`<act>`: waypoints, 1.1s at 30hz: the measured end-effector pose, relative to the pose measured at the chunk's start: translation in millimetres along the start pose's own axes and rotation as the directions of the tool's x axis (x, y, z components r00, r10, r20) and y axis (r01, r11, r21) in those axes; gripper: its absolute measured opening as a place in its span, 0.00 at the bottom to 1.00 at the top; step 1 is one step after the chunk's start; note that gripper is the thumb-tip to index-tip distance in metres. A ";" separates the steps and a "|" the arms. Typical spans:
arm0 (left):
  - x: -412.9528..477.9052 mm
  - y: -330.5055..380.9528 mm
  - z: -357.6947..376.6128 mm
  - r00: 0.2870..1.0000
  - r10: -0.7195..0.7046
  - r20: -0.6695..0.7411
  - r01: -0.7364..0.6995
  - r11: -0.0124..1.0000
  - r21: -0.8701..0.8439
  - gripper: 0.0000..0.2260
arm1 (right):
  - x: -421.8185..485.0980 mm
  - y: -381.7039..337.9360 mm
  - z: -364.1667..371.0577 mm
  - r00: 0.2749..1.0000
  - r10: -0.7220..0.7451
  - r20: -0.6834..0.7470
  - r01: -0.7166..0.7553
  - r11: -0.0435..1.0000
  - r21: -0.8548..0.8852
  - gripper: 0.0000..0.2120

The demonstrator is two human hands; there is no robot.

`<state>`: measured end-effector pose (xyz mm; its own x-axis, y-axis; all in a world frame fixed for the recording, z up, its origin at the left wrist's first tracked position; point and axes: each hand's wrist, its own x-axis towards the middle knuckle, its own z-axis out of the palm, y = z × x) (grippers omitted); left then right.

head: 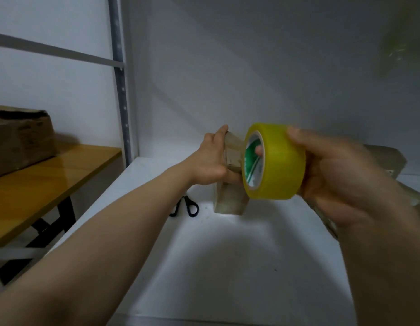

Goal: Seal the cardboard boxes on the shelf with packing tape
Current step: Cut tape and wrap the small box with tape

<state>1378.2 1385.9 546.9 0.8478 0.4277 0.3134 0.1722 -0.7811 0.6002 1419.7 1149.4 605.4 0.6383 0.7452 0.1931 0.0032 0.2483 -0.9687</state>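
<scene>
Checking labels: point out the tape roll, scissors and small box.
tape roll (pixel 284 165), head view, on its yellow outer band.
scissors (pixel 185 200), head view, where the black handles meet.
small box (pixel 230 203), head view, on its lower front face.

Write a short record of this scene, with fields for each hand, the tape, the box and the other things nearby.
left hand: grips the upper part of the small cardboard box
right hand: holds the tape roll, one finger inside its core
tape roll: yellow, in the air, near the box
small cardboard box: stands upright on the white shelf
scissors: black handles, lying on the shelf left of the box
tape strip on box: cannot tell
wooden table: left of the shelf, a larger cardboard box on it
</scene>
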 end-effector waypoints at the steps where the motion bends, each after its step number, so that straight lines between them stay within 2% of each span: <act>1: 1.3 0.0 1.1 1.000 -0.005 -0.003 0.005 1.000 -0.005 0.65 | -3.4 5.8 -1.7 1.000 0.006 -0.008 -0.006 1.000 -0.003 0.14; 6: 5.8 -4.3 0.9 0.998 -0.049 -0.026 0.048 0.998 -0.042 0.62 | -10.0 35.6 -5.1 0.998 0.059 0.011 -0.058 0.998 -0.031 0.23; 12: 9.2 -14.0 2.4 0.996 -0.083 -0.027 0.081 0.993 -0.084 0.58 | -4.6 79.9 -5.3 0.995 0.095 -0.043 -0.095 0.995 0.008 0.20; 15: 10.4 -17.8 1.3 0.997 -0.071 -0.030 0.066 0.990 -0.126 0.58 | 6.0 96.7 -7.3 0.988 0.116 -0.105 -0.112 0.993 0.039 0.24; 17: 5.5 -16.1 1.5 0.999 -0.006 -0.049 -0.002 0.988 -0.151 0.56 | 13.4 102.8 -9.6 0.983 0.138 -0.120 -0.131 0.989 0.062 0.23; 18: 0.5 -13.7 2.1 0.995 0.055 -0.087 -0.064 0.993 -0.104 0.54 | 16.3 105.2 -10.7 0.982 0.142 -0.121 -0.135 0.989 0.067 0.23; 19: -3.8 -12.2 3.0 0.979 0.148 -0.139 -0.152 0.988 -0.014 0.50 | 18.5 106.8 -11.0 0.983 0.142 -0.116 -0.135 0.989 0.067 0.24; 21: -8.0 -11.9 5.8 0.892 0.403 -0.205 -0.365 0.909 0.202 0.37 | 21.5 108.0 -11.4 0.986 0.124 -0.112 -0.117 0.991 0.067 0.23; 22: -6.3 -14.6 6.8 0.853 0.489 -0.182 -0.431 0.857 0.282 0.30 | 23.0 108.4 -11.7 0.988 0.110 -0.105 -0.103 0.992 0.068 0.19; 23: -5.0 -16.7 7.8 0.850 0.505 -0.151 -0.443 0.840 0.314 0.26 | 23.6 109.0 -11.2 0.989 0.106 -0.098 -0.099 0.993 0.071 0.17; 25: -3.0 -14.3 7.1 0.898 0.425 -0.117 -0.380 0.881 0.282 0.25 | 23.9 108.4 -11.9 0.990 0.112 -0.091 -0.107 0.993 0.055 0.15; 29: 1.2 -2.3 -3.8 0.924 0.383 0.011 -0.372 0.889 0.266 0.24 | 32.1 95.0 -15.1 0.987 0.108 -0.117 -0.119 0.989 -0.089 0.17; 31: -1.9 4.9 -13.0 0.956 0.270 0.115 -0.284 0.950 0.131 0.26 | 38.5 81.0 -13.0 0.987 0.070 -0.146 -0.101 0.970 -0.220 0.17; 33: -7.3 9.8 -18.6 0.969 0.169 0.178 -0.152 0.983 -0.108 0.28 | 41.6 67.9 -7.2 0.993 0.101 -0.053 -0.114 0.919 -0.377 0.19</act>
<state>1364.3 1383.5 564.3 0.9401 0.2018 0.2746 -0.0134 -0.7832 0.6217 1452.1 1192.8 546.5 0.6749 0.7329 0.0855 0.2206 -0.0898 -0.9712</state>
